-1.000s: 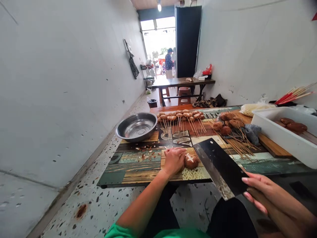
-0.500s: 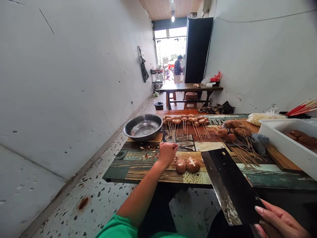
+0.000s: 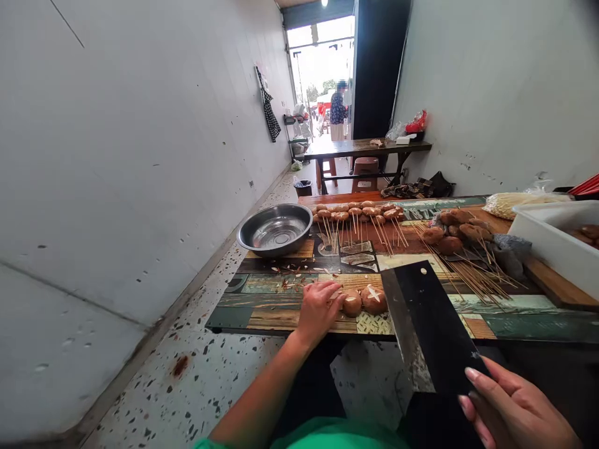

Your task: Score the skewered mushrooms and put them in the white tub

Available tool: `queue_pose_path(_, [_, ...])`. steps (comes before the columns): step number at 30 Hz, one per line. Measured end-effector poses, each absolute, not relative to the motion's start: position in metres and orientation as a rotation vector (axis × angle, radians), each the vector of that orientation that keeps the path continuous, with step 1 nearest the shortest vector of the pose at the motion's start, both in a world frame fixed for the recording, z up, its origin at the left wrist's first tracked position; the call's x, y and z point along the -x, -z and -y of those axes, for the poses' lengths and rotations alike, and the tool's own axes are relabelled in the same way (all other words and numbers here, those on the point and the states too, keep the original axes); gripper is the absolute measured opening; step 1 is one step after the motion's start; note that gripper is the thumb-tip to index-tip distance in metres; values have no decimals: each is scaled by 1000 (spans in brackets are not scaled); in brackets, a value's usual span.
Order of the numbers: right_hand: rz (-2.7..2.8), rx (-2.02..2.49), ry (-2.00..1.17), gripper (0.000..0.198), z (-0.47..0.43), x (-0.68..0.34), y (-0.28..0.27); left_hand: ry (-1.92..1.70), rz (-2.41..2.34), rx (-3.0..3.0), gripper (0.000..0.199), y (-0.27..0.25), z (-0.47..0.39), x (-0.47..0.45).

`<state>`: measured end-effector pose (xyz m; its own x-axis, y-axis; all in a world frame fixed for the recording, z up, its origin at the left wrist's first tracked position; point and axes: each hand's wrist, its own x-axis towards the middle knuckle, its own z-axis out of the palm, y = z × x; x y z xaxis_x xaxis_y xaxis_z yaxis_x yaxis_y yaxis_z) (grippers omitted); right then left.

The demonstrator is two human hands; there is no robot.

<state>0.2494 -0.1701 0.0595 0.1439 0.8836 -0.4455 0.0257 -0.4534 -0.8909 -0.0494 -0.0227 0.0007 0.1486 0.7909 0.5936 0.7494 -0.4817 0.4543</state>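
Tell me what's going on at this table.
A person's right hand holds a cleaver. The left hand is right beside two mushrooms, the farther one marked with a pale cross; whether that hand grips anything is unclear. Farther back, skewered mushrooms lie lined up beside a metal basin.

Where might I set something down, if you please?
Two patches of the table look bare: the near-left corner, bordered by the scraps and left hand; the near-right strip, bordered by the cleaver and loose sticks. Crowded: back right, with piled mushrooms and white tub.
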Motion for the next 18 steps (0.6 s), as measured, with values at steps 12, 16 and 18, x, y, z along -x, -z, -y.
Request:
queue_pose_path(12, [1128,1682,-1478,54,172,-230,-72,-1358,-1562,-2212,20,5,21,55])
queue_pose_path(16, [1296,1669,-1600,57,167,-230,-69,-1224,-1372,-2268,24,2,31,46])
queue_pose_path(18, [1302,1682,-1606,55,165,-229,-68,-1139,-1355,-2258,26,3,32,45])
